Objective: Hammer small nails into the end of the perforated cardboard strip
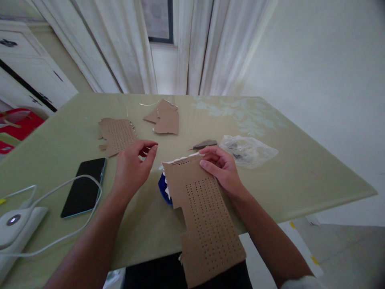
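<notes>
My right hand (pixel 221 166) grips the top right corner of a brown cardboard piece (pixel 207 216), thumb on its face. Rows of small punched holes cover the cardboard, and its top and upper left edges show torn white lining. It slants down over the table's front edge toward my lap. To its left, my left hand (pixel 136 162) is raised, thumb and forefinger brought close as in a pinch; whatever is between them is too small to make out. Partly hidden behind the cardboard's left edge is a dark blue object (pixel 164 188).
Another punched cardboard piece (pixel 116 134) and torn cardboard scraps (pixel 168 120) lie farther back. A grey pointed tool (pixel 206 144) sits near a clear plastic bag (pixel 248 150). At left are a phone (pixel 82 188), a white cable (pixel 67 180) and a power strip (pixel 21 228).
</notes>
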{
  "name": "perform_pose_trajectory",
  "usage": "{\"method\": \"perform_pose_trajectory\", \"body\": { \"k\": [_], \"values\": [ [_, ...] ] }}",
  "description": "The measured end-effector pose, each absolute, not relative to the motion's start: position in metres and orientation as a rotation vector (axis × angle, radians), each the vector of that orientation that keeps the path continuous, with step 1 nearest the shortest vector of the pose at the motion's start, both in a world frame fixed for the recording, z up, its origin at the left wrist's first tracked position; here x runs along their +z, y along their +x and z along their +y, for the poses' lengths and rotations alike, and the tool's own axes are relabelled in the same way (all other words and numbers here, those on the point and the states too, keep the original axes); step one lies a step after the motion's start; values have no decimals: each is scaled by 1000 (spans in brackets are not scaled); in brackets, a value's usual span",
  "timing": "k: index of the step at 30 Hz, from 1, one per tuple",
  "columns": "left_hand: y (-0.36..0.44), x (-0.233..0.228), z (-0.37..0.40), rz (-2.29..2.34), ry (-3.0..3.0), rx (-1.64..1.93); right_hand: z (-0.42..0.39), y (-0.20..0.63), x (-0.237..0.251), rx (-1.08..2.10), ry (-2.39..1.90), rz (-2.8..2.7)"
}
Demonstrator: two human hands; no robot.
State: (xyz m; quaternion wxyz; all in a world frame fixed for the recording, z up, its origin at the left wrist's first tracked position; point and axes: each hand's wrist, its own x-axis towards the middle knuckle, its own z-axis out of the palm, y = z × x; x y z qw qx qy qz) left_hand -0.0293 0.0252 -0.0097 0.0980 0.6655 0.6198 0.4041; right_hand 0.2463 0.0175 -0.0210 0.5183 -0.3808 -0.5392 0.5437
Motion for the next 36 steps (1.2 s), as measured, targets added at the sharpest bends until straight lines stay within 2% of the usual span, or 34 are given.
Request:
{"method": "perform_pose_trajectory", "body": {
  "k": [3,6,14,23,26,32,36],
  "values": [
    [-42,-19,40,1923,1934,767,22,251,-22,1321,-939,-1220],
    [-46,-28,47,1946,1934,599,30,255,-25,1325,-955,-1128],
    [-43,-43,52,1940,2015,606,45,259,-35,1321,-969,-1046],
    [-36,-48,49,1862,2025,731,40,253,-35,1394,-951,-1253],
    [-37,-34,45,1664,1970,765,37,251,-35,1446,-940,-1262],
    [-45,-14,32,862,1616,689,36,250,-41,1404,-954,-1355],
    [-47,-22,33,702,1582,592,39,249,-44,1265,-980,-1451]
  ]
}}
